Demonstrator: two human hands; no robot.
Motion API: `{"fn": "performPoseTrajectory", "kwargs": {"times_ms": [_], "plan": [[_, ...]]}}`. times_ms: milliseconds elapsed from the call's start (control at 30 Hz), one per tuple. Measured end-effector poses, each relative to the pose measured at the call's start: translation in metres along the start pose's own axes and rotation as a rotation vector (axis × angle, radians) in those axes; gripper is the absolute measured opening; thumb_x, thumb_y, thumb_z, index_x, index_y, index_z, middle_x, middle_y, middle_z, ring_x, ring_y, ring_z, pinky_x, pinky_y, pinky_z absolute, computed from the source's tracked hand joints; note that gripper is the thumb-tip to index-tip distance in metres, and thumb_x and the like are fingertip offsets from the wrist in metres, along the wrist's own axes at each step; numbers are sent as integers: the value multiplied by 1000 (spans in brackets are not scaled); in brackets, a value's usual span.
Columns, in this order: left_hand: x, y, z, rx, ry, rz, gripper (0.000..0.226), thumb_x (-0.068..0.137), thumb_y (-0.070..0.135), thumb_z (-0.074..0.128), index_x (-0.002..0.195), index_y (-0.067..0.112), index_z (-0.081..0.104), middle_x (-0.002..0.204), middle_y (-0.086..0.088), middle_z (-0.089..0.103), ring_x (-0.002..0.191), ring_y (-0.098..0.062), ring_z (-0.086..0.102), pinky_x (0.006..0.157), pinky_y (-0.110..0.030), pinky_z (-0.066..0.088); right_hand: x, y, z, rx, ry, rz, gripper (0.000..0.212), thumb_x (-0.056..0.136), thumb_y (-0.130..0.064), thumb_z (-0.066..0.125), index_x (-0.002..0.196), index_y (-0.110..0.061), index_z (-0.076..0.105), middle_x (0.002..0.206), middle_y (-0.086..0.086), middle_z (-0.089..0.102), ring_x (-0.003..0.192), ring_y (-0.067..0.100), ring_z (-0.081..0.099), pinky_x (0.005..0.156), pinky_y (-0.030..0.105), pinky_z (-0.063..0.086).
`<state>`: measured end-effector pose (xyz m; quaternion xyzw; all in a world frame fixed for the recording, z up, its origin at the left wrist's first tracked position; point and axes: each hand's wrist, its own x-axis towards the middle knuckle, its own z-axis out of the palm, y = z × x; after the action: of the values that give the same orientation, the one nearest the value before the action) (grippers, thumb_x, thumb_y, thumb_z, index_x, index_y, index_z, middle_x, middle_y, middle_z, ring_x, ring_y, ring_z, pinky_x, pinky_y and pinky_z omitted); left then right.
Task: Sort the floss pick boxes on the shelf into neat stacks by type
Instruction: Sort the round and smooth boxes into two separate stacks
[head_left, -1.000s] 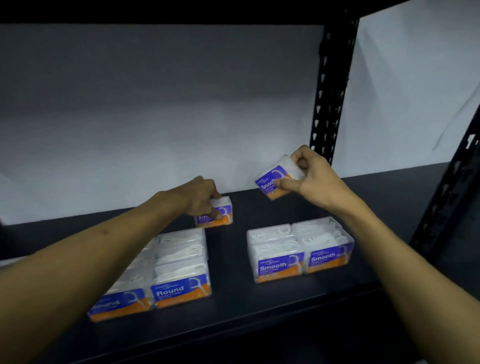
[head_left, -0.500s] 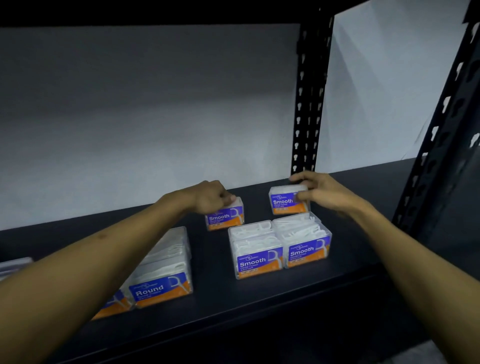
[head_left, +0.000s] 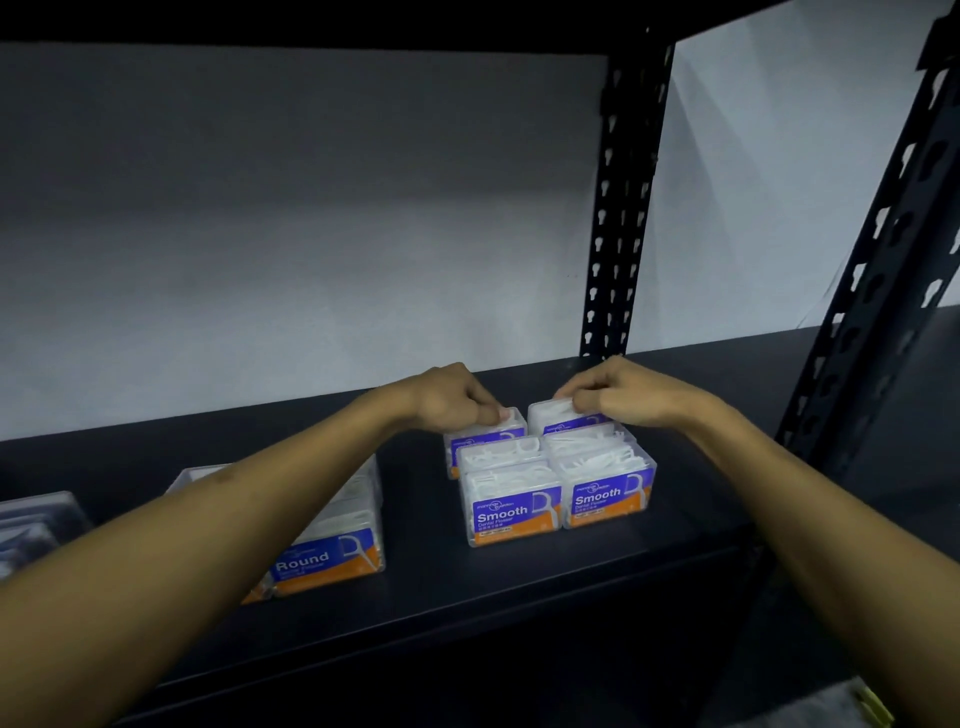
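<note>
Dark metal shelving (head_left: 519, 587) stands against a pale grey wall (head_left: 311, 234), with a perforated black upright (head_left: 618, 249) at the rear and a second, slanted upright (head_left: 883, 270) at the right edge of view. Two front boxes labelled Smooth sit side by side and touching near the shelf's front edge: the left front box (head_left: 511, 501) and the right front box (head_left: 605, 475), both clear-lidded with white picks visible inside and blue and orange labels facing the viewer. Directly behind them, and pressed against their rear faces, are two further boxes of the same type. The left rear box (head_left: 485, 434) is held by the left hand (head_left: 452, 397), whose fingers are curled over its top with the thumb on the near upper edge. The right rear box (head_left: 558, 418) is held by the right hand (head_left: 615, 395), fingers curled down over the lid and clamped on it. Both rear boxes rest on the shelf surface, level, and lie just beside each other. To the left, well apart from this group, stands a box labelled Round (head_left: 332, 540), partly hidden by the left forearm; at least one more box adjoins it on its left, only an orange corner showing. At the far left edge sits a dim clear container (head_left: 31, 525); its contents cannot be made out.
</note>
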<state>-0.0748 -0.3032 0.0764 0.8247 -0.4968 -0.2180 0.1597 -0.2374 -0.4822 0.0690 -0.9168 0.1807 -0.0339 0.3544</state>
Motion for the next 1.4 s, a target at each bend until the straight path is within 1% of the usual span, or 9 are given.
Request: {"fn": "performPoseTrajectory", "kwargs": {"times_ms": [167,433,633,667,733,800,967,1033,1400], "plan": [[-4,5,8,-65,19,25,36,95,44,58,119,22,73,119,1,71,110,-17,64,101,-40,51,-4,-1,5,-67,-44,-7,29,101,-22,50,121,-22,71,114,-9,71,100,6,67,85,23,53],[-8,6,8,-125,-9,10,35,95,43,59,117,20,74,116,1,72,108,-15,66,101,-40,52,-16,8,12,39,7,17,28,101,-23,52,123,-27,68,108,-12,71,84,-3,68,66,9,47],[-18,14,19,61,158,100,48,99,55,42,129,24,63,129,2,65,113,-15,60,98,-35,49,-32,-2,16,0,86,-48,48,100,-50,43,141,-28,52,129,-20,49,110,-5,50,82,5,35],[-21,17,23,69,220,108,51,100,57,37,129,22,62,129,1,65,113,-17,60,97,-37,49,-35,-2,19,-29,122,-60,53,99,-55,40,144,-29,49,134,-18,46,121,0,46,92,7,33],[-25,24,33,92,299,88,58,99,61,29,128,21,60,126,-3,64,113,-23,60,96,-44,49,-37,0,26,-150,156,-49,65,94,-69,32,146,-32,44,148,-9,43,136,14,39,113,34,32],[-28,32,46,158,294,17,61,98,64,22,133,24,53,132,-8,58,120,-30,54,99,-49,45,-39,2,35,-267,158,-22,66,96,-67,29,149,-29,41,152,-2,40,141,20,34,116,49,27],[-36,42,87,235,410,-60,45,101,49,29,142,31,36,138,-11,50,127,-32,42,110,-50,30,-38,5,54,-250,271,-67,49,102,-45,41,144,-21,45,140,2,45,131,19,38,101,33,36],[-36,41,93,235,512,-68,47,100,46,30,141,24,38,136,-9,51,124,-30,43,107,-50,32,-36,6,56,-255,300,-72,44,102,-42,43,141,-22,47,135,1,47,126,20,42,92,29,35],[-37,44,94,172,498,-88,46,101,46,31,134,19,45,134,-6,51,123,-25,41,94,-50,47,-34,6,56,-279,290,-80,42,102,-42,41,139,-22,44,133,2,45,120,23,46,88,32,40]]}}
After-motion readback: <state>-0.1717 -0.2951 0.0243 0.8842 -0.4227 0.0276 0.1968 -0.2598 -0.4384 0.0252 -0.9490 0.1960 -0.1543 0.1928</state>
